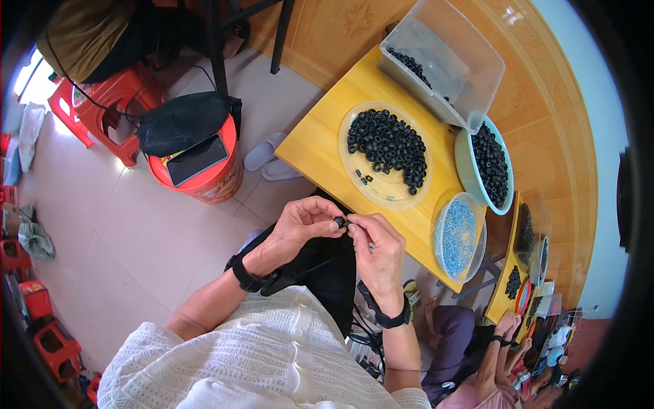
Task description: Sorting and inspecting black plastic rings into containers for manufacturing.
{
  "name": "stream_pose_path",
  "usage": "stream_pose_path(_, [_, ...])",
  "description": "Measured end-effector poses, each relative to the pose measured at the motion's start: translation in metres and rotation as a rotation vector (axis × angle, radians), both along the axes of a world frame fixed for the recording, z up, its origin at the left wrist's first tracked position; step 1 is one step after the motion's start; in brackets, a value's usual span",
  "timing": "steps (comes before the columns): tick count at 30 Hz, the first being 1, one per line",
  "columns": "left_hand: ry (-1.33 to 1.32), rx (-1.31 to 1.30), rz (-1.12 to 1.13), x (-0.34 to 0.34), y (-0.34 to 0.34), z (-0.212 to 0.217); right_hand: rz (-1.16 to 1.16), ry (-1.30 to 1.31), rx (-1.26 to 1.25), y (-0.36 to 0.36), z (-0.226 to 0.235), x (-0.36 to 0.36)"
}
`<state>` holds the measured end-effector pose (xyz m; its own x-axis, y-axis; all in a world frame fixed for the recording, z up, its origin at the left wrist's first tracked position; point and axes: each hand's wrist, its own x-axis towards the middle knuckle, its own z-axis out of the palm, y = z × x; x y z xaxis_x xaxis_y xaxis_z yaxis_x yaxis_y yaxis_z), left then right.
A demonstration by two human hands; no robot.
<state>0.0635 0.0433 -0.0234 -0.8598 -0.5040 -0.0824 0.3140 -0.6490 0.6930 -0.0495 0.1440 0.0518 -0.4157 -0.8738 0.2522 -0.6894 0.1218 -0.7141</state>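
Between the thumb and fingertips of my left hand (300, 223) is a small black ring-shaped part (340, 222). My right hand (379, 249) is closed in a pinch right beside it, its fingertips meeting the part; whatever sits between them is too small to make out. Both hands are in front of the near edge of a yellow wooden table (310, 140). On it, close to my hands, lies a round clear tray (352, 165) with a heap of similar black parts (385, 136) and a few tiny loose pieces (365, 178).
A clear bin (470, 75), a pale green basin (466, 162) of black parts and a round tub (483, 247) of small blue pieces surround the tray. At left, a red bucket (221, 187) carries a phone (197, 160) and black bag (184, 123). Other people sit at lower right.
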Motion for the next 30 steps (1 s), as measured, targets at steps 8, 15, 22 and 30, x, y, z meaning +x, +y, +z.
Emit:
stream_pose_path(8, [-0.017, -0.020, 0.006, 0.000, 0.000, 0.001, -0.003, 0.026, -0.012, -0.002, 0.001, 0.003])
stream_pose_path(15, [-0.030, -0.137, 0.050, -0.002, 0.004, -0.004, -0.043, 0.111, -0.010, -0.001, -0.005, 0.010])
stream_pose_path(22, [-0.078, -0.209, 0.170, -0.010, 0.017, -0.005, -0.122, 0.216, 0.024, -0.002, -0.011, 0.014])
stream_pose_path(30, [-0.068, -0.212, 0.195, -0.010, 0.013, 0.002, -0.187, -0.234, 0.016, -0.002, -0.022, -0.001])
